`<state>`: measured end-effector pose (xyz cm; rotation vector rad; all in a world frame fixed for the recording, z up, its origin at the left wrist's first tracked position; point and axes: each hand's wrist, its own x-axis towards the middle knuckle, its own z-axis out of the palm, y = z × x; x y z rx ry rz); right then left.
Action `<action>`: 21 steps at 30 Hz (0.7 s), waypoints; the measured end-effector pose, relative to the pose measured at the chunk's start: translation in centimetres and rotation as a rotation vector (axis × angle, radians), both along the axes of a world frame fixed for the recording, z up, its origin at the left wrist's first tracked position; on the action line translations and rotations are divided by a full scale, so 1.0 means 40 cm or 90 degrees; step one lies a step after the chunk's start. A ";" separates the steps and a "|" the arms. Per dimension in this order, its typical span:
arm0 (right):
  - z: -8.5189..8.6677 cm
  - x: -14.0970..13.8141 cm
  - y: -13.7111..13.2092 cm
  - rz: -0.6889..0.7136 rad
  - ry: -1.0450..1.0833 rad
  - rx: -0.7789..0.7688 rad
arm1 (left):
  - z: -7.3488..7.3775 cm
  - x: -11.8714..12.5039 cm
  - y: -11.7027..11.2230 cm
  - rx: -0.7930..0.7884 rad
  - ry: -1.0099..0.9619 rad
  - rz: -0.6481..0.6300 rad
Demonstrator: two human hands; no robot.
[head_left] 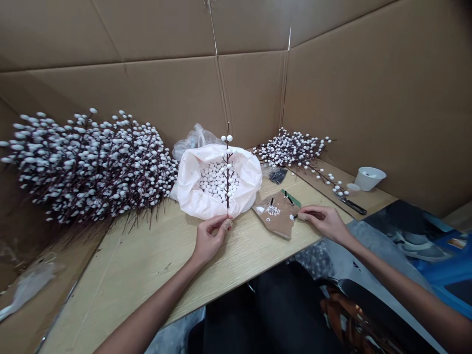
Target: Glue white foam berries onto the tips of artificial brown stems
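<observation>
My left hand [214,236] pinches the bottom end of a thin dark artificial berry stem [227,191], which stands upright with a few white berries near its top. Behind that stem is an open white plastic bag [191,201] full of loose white foam berries [212,179]. To the right, my right hand [324,221] has its fingertips closed on a short black stick [295,217]. The stick's far end touches a smear of white glue at the edge of a piece of cardboard [278,227]. Other short black sticks [288,197] lie on that cardboard among white glue patches.
A big heap of white-berry stems [99,167] fills the left of the table [147,265]. A smaller bunch [291,147] lies at the back right. Beyond it are a white cup [369,179] and a black-handled tool [354,204]. Cardboard walls [165,98] enclose the table.
</observation>
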<state>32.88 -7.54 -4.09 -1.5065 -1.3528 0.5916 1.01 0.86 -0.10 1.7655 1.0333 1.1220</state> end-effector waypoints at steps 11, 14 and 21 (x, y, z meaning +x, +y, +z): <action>0.001 0.002 -0.004 0.002 -0.035 0.063 | 0.011 0.005 -0.010 -0.046 -0.054 -0.020; 0.035 -0.038 -0.021 0.006 -0.019 0.104 | 0.014 0.006 -0.014 -0.070 -0.077 -0.022; 0.137 -0.252 0.002 0.194 0.033 0.079 | 0.016 0.005 -0.020 -0.077 -0.110 -0.040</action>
